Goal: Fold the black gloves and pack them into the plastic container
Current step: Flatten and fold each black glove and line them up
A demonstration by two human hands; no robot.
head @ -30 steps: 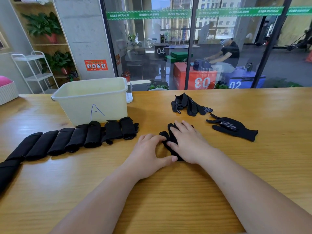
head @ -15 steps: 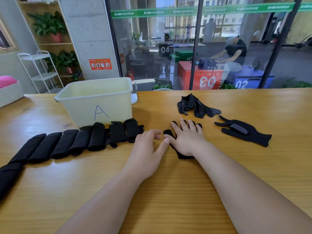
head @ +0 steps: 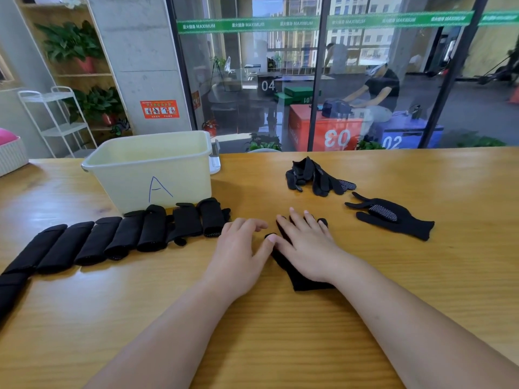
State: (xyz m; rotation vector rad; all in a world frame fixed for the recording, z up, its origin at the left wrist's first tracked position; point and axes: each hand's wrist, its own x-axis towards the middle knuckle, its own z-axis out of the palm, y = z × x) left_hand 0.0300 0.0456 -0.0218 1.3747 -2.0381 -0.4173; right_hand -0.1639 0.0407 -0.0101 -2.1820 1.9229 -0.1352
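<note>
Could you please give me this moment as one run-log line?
right hand: pressing black glove flat | left hand: open, beside it | folded gloves: row before plastic container | glove pile: untouched

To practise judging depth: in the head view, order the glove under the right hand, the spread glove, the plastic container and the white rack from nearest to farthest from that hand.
1. Pressed glove, directly under the right hand.
2. Spread glove, flat to its right.
3. Plastic container, ahead and left.
4. White rack, far back on the left.
</note>
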